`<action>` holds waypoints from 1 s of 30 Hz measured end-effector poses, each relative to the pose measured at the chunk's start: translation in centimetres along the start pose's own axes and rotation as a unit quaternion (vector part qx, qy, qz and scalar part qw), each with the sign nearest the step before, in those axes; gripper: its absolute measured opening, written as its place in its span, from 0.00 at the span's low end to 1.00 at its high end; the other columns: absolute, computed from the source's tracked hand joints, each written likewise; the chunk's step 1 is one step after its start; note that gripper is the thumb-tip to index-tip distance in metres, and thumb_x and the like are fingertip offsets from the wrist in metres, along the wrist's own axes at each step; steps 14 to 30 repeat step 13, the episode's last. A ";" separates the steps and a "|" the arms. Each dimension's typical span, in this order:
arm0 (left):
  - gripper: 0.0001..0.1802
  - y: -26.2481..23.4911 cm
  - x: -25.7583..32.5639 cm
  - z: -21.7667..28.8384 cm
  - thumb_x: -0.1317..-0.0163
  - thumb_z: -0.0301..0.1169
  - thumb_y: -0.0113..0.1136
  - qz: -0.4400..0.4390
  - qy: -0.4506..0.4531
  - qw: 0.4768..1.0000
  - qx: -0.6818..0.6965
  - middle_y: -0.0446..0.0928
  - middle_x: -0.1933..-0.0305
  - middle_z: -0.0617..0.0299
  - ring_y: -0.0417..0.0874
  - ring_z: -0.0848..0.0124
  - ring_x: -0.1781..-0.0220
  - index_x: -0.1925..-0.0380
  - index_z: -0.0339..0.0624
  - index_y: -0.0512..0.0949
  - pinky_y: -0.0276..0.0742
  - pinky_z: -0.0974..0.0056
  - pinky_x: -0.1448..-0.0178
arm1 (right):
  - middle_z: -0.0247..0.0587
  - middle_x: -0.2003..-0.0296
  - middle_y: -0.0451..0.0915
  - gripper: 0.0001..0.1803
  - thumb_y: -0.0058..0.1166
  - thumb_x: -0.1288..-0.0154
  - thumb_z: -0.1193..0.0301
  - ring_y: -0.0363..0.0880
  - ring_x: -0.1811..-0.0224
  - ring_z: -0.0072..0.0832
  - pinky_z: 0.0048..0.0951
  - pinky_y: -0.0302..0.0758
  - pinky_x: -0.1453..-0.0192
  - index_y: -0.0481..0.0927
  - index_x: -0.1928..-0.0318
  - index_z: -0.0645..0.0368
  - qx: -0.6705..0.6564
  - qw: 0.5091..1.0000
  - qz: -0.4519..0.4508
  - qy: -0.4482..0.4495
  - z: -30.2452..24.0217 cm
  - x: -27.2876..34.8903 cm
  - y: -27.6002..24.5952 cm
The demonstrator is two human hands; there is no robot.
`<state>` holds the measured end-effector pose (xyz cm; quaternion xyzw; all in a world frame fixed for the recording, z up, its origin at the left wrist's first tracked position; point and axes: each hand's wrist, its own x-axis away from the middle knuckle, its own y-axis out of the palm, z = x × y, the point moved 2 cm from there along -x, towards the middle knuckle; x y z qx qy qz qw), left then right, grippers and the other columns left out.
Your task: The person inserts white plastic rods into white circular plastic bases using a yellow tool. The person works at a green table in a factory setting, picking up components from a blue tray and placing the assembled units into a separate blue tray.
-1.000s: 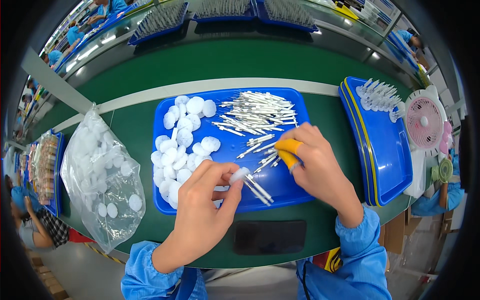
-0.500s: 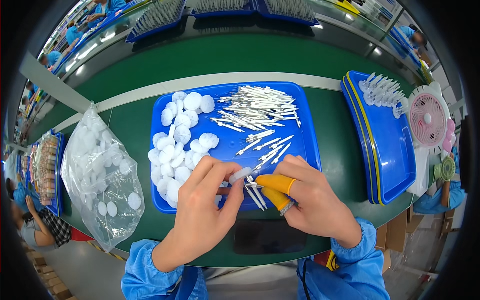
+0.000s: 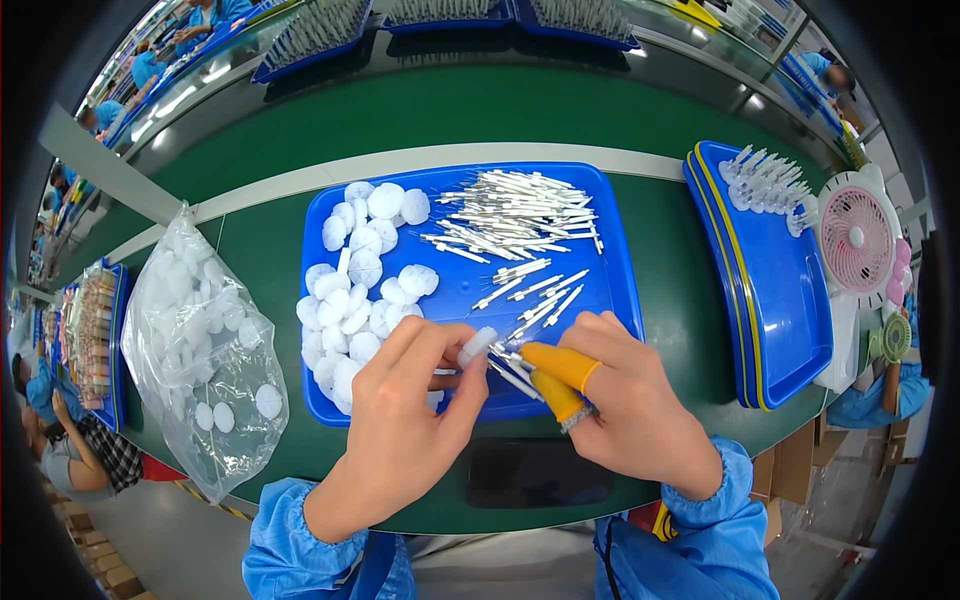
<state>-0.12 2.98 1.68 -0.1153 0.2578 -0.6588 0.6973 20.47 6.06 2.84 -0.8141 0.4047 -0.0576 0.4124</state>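
My left hand point(image 3: 405, 415) pinches a translucent white disc point(image 3: 479, 345) on edge between thumb and fingers, over the near rim of a blue tray point(image 3: 455, 285). Close against it is my right hand point(image 3: 640, 410), with yellow finger cots point(image 3: 562, 368) on thumb and forefinger. Those fingers are closed on several thin white rods point(image 3: 514, 376) with thin metal ends, whose tips reach the disc. Whether a rod sits in the disc is hidden. Loose discs point(image 3: 365, 268) lie along the tray's left side; a heap of similar rods point(image 3: 520, 210) fills the far right.
On the left lies a clear plastic bag point(image 3: 205, 330) of discs. Stacked blue and yellow trays point(image 3: 775, 320) at right carry a group of clear pieces point(image 3: 765, 183), beside a pink fan point(image 3: 856, 237). A dark flat rectangular object point(image 3: 540, 472) lies below my hands.
My right thumb and forefinger have shifted slightly right, and the rods in them have swung to a flatter slant. The disc in my left hand has tilted a little.
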 end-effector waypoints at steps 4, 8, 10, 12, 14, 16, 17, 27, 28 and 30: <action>0.08 0.1 0.0 -0.2 0.34 0.16 0.69 0.003 -0.003 1.000 0.005 0.82 0.59 0.57 0.90 0.71 0.60 0.56 0.31 0.85 0.93 0.66 0.60 | 0.47 0.58 0.77 0.28 0.66 0.58 0.83 0.76 0.53 0.43 0.41 0.72 0.47 0.86 0.50 0.77 0.017 1.000 -0.018 -0.005 -0.7 -0.2 0.0; 0.08 0.1 -0.1 0.0 0.34 0.16 0.69 0.004 -0.002 1.000 0.005 0.82 0.59 0.57 0.90 0.71 0.61 0.56 0.30 0.84 0.93 0.66 0.60 | 0.47 0.57 0.78 0.28 0.66 0.58 0.83 0.76 0.52 0.42 0.41 0.72 0.47 0.86 0.49 0.76 0.047 0.999 -0.003 -0.009 -0.4 -0.2 0.1; 0.08 0.1 0.0 -0.1 0.34 0.16 0.69 0.003 -0.003 1.000 0.007 0.82 0.58 0.58 0.91 0.71 0.60 0.56 0.30 0.84 0.93 0.66 0.59 | 0.47 0.56 0.78 0.29 0.67 0.58 0.83 0.76 0.51 0.42 0.41 0.72 0.46 0.86 0.49 0.76 0.049 0.999 -0.001 -0.010 -0.2 -0.1 0.2; 0.08 0.2 0.0 -0.2 0.34 0.16 0.69 0.000 -0.005 1.000 0.012 0.83 0.57 0.58 0.91 0.71 0.59 0.56 0.30 0.84 0.93 0.66 0.58 | 0.47 0.55 0.79 0.29 0.67 0.57 0.83 0.76 0.50 0.42 0.41 0.72 0.46 0.86 0.48 0.76 0.052 0.999 -0.009 -0.003 -0.1 -0.1 0.2; 0.08 0.2 0.0 -0.2 0.34 0.16 0.69 -0.001 -0.005 1.000 0.012 0.83 0.57 0.58 0.91 0.71 0.59 0.56 0.30 0.84 0.93 0.66 0.58 | 0.48 0.55 0.79 0.29 0.67 0.57 0.83 0.77 0.50 0.42 0.41 0.72 0.46 0.86 0.48 0.76 0.054 0.998 -0.014 0.000 -0.1 -0.1 0.2; 0.08 0.2 0.0 -0.2 0.34 0.16 0.69 -0.001 -0.005 1.000 0.012 0.83 0.57 0.58 0.91 0.71 0.59 0.56 0.30 0.84 0.93 0.66 0.58 | 0.48 0.55 0.79 0.29 0.67 0.57 0.83 0.77 0.50 0.42 0.41 0.72 0.46 0.86 0.48 0.76 0.054 0.998 -0.014 0.000 -0.1 -0.1 0.2; 0.08 0.2 0.0 -0.2 0.34 0.16 0.69 -0.001 -0.005 1.000 0.012 0.83 0.57 0.58 0.91 0.71 0.59 0.56 0.30 0.84 0.93 0.66 0.58 | 0.48 0.55 0.79 0.29 0.67 0.57 0.83 0.77 0.50 0.42 0.41 0.72 0.46 0.86 0.48 0.76 0.054 0.998 -0.014 0.000 -0.1 -0.1 0.2; 0.08 0.2 0.0 -0.2 0.34 0.16 0.69 -0.001 -0.005 1.000 0.012 0.83 0.57 0.58 0.91 0.71 0.59 0.56 0.30 0.84 0.93 0.66 0.58 | 0.48 0.55 0.79 0.29 0.67 0.57 0.83 0.77 0.50 0.42 0.41 0.72 0.46 0.86 0.48 0.76 0.054 0.998 -0.014 0.000 -0.1 -0.1 0.2; 0.08 0.2 0.0 -0.2 0.34 0.16 0.69 -0.001 -0.005 1.000 0.012 0.83 0.57 0.58 0.91 0.71 0.59 0.56 0.30 0.84 0.93 0.66 0.58 | 0.48 0.55 0.79 0.29 0.67 0.57 0.83 0.77 0.50 0.42 0.41 0.72 0.46 0.86 0.48 0.76 0.054 0.998 -0.014 0.000 -0.1 -0.1 0.2; 0.08 0.2 0.0 -0.2 0.34 0.16 0.69 -0.001 -0.005 1.000 0.012 0.83 0.57 0.58 0.91 0.71 0.59 0.56 0.30 0.84 0.93 0.66 0.58 | 0.48 0.55 0.79 0.29 0.67 0.57 0.83 0.77 0.50 0.42 0.41 0.72 0.46 0.86 0.48 0.76 0.054 0.998 -0.014 0.000 -0.1 -0.1 0.2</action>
